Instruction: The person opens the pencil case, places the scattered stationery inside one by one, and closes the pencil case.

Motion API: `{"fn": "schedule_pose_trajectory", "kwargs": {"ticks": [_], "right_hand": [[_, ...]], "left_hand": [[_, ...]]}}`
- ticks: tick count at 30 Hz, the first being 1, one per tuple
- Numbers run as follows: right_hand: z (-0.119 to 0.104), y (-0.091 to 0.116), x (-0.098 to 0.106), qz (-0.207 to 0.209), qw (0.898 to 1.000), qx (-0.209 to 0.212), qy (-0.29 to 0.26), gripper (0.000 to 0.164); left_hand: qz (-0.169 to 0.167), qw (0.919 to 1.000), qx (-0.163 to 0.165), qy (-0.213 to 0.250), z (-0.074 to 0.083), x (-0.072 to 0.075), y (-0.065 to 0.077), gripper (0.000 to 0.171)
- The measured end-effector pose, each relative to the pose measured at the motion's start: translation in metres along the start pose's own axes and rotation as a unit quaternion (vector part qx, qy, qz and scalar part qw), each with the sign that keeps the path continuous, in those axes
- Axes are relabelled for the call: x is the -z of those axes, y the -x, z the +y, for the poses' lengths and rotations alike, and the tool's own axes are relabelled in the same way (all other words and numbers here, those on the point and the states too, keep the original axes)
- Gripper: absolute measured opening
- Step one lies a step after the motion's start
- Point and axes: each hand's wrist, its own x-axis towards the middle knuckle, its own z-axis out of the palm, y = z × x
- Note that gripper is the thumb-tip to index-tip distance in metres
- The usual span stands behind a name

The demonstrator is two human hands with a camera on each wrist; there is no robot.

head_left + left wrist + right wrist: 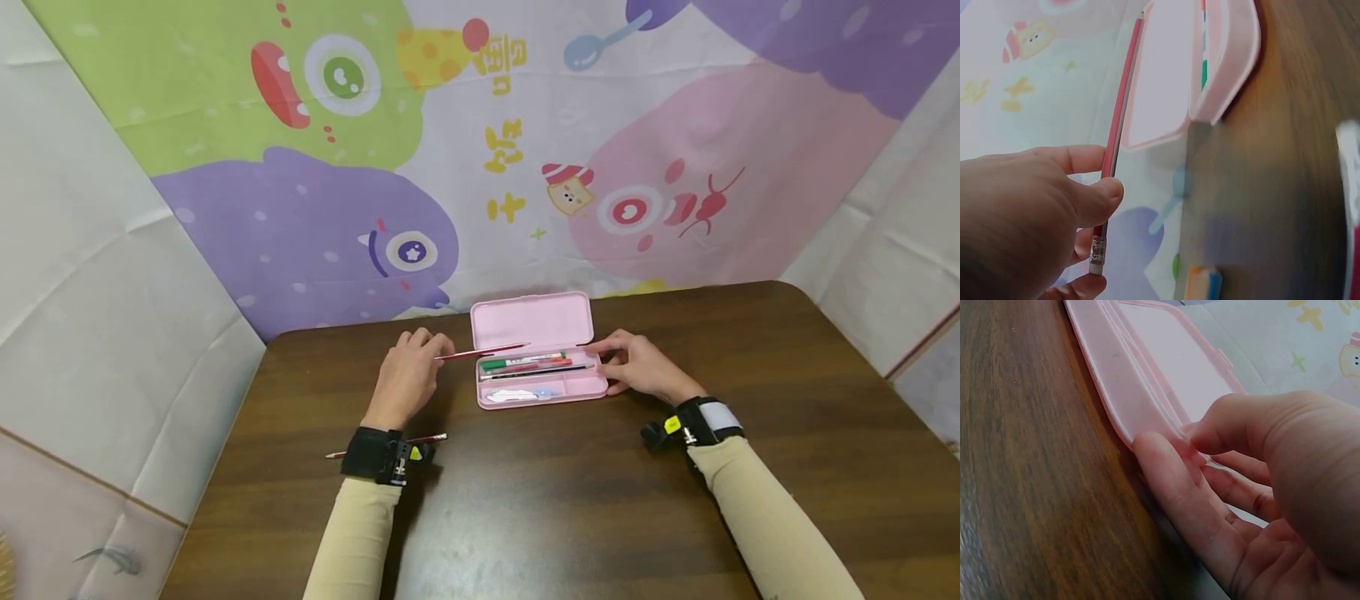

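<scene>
My left hand [408,375] pinches a red pencil [483,352] near its eraser end, its tip reaching over the pencil case [585,384]. In the left wrist view the pencil [1122,100] stands between thumb and fingers, with its white eraser near the lower fingers. The pink case lies with its lid [532,321] raised at the back. Inside are a green marker [495,364], a dark pencil [536,372], something red, and a white and light-blue item [521,395]. My right hand [641,367] grips the case's right end, thumb at the rim and a finger against the outer wall.
Another red pencil [431,437] lies on the brown table [517,500], partly behind my left wrist. An orange, white and blue eraser-like block [1204,284] shows low in the left wrist view. A printed cloth [517,258] hangs right behind the table's far edge.
</scene>
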Motion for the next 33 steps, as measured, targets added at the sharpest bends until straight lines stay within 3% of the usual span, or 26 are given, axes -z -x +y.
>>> {"fn": "schedule_pose_trajectory", "kwargs": {"ticks": [10, 19, 28, 33], "right_hand": [[0.004, 0.0, -0.001, -0.001, 1.0, 0.002, -0.004, 0.045], [0.003, -0.001, 0.001, 0.0, 1.0, 0.001, 0.004, 0.045], [0.003, -0.002, 0.0, 0.001, 1.0, 0.003, -0.003, 0.045], [0.003, -0.001, 0.0, 0.001, 1.0, 0.0, 0.001, 0.045]], "left_hand": [[0.001, 1.0, -0.007, 0.005, 0.023, -0.01, -0.016, 0.019], [0.017, 0.9996, -0.012, 0.021, 0.04, -0.009, -0.032, 0.017], [-0.01, 0.9993, 0.006, 0.035, 0.048, -0.021, -0.032, 0.019], [0.009, 0.9995, -0.002, 0.031, 0.053, -0.028, -0.035, 0.018]]}}
